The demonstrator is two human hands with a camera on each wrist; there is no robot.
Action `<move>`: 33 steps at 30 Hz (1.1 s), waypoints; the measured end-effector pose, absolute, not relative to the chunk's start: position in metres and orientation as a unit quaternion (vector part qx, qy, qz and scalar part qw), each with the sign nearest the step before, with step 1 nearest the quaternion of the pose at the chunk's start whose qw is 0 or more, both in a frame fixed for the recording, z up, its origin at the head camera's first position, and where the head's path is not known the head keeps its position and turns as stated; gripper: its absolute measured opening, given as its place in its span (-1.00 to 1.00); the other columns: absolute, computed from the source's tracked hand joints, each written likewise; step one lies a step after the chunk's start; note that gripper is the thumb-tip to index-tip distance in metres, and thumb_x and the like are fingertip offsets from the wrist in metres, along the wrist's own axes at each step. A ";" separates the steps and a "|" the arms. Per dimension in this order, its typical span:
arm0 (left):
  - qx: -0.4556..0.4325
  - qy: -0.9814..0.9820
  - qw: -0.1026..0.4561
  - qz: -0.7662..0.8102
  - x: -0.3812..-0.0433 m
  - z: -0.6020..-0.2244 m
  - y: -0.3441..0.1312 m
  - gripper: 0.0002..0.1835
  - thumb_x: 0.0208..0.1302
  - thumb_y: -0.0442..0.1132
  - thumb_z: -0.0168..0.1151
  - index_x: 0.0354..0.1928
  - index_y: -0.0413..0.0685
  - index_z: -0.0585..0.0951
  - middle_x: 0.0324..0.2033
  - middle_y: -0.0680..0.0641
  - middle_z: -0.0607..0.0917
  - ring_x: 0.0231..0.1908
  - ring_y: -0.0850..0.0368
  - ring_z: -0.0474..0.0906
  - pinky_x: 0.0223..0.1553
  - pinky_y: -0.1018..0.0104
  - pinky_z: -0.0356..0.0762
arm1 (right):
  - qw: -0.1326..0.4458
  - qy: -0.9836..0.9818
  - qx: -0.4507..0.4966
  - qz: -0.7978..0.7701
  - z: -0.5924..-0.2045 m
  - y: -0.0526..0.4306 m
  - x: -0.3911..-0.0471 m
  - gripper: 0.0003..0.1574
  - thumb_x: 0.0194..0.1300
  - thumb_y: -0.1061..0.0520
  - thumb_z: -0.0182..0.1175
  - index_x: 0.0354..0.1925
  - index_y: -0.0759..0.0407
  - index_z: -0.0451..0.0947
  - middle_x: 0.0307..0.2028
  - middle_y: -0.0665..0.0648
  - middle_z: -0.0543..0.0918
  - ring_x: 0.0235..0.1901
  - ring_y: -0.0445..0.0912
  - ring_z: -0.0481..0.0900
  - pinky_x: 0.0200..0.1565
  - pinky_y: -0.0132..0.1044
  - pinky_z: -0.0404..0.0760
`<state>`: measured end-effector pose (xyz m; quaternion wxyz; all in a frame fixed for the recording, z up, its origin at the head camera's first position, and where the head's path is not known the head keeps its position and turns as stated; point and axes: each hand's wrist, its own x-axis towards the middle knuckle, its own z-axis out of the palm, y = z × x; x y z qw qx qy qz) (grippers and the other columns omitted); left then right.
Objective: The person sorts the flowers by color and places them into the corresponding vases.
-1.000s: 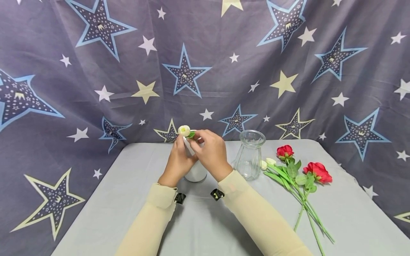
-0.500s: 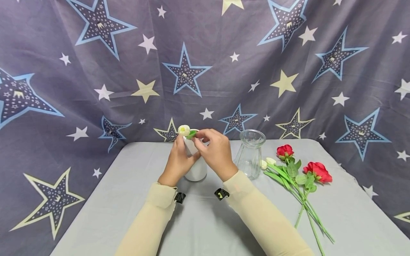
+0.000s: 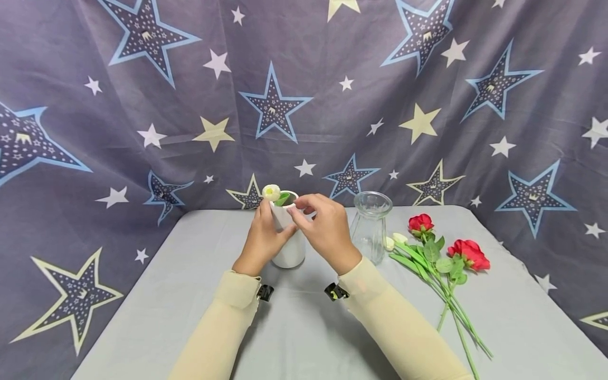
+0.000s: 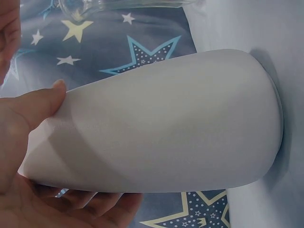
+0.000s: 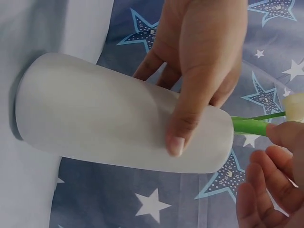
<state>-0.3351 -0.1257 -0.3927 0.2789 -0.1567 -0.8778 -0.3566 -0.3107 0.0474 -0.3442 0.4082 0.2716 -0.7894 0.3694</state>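
Note:
My left hand (image 3: 265,240) grips the upper part of a white vase (image 4: 166,128), thumb on one side and fingers round the other. The vase stands upright on the table. A white tulip (image 3: 271,192) with a green leaf (image 3: 282,199) stands in its mouth, the bloom leaning over the left of the rim. My right hand (image 3: 328,227) is at the right of the rim, fingers loosely bent, thumb and fingertips close by the edge. In the right wrist view its thumb (image 5: 282,134) overlaps the end of the leaf (image 5: 249,126). The lower stem is hidden inside the vase.
A clear glass vase (image 3: 370,232) stands just right of my right hand. Beyond it lie white tulips (image 3: 399,238) and two red roses (image 3: 468,254), their green stems (image 3: 458,309) crossing toward the front. A star-printed cloth (image 3: 304,105) hangs behind the grey-covered table (image 3: 190,295).
My right hand has drawn back to the right from the tulip's leaf, which it pinched earlier. More of the vase's mouth shows now. My left hand keeps its hold.

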 end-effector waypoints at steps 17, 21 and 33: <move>-0.153 -0.877 0.278 -0.361 -0.333 -0.390 -0.124 -0.11 0.12 -0.10 0.63 0.29 -0.32 0.27 0.10 -0.35 0.50 0.08 -0.26 0.53 0.14 -0.14 0.54 | 0.392 -0.787 0.278 0.387 -0.336 0.060 -0.295 -0.82 0.31 0.01 0.45 -0.22 0.08 0.77 -0.30 -0.05 0.78 -0.33 -0.13 0.75 -0.29 -0.25 0.73; -0.153 -0.875 0.279 -0.365 -0.334 -0.390 -0.125 -0.10 0.11 -0.06 0.63 0.28 -0.32 0.28 0.08 -0.35 0.50 0.06 -0.25 0.53 0.12 -0.14 0.55 | 0.390 -0.789 0.277 0.386 -0.336 0.064 -0.292 -0.82 0.30 0.01 0.46 -0.21 0.08 0.77 -0.30 -0.04 0.79 -0.32 -0.13 0.75 -0.29 -0.23 0.74; -0.148 -0.875 0.265 -0.377 -0.334 -0.390 -0.125 -0.13 0.13 -0.06 0.61 0.30 -0.29 0.29 0.09 -0.34 0.51 0.05 -0.23 0.54 0.11 -0.12 0.56 | 0.385 -0.788 0.251 0.409 -0.333 0.084 -0.284 -0.83 0.27 0.02 0.49 -0.21 0.04 0.77 -0.30 -0.02 0.79 -0.33 -0.14 0.76 -0.30 -0.22 0.74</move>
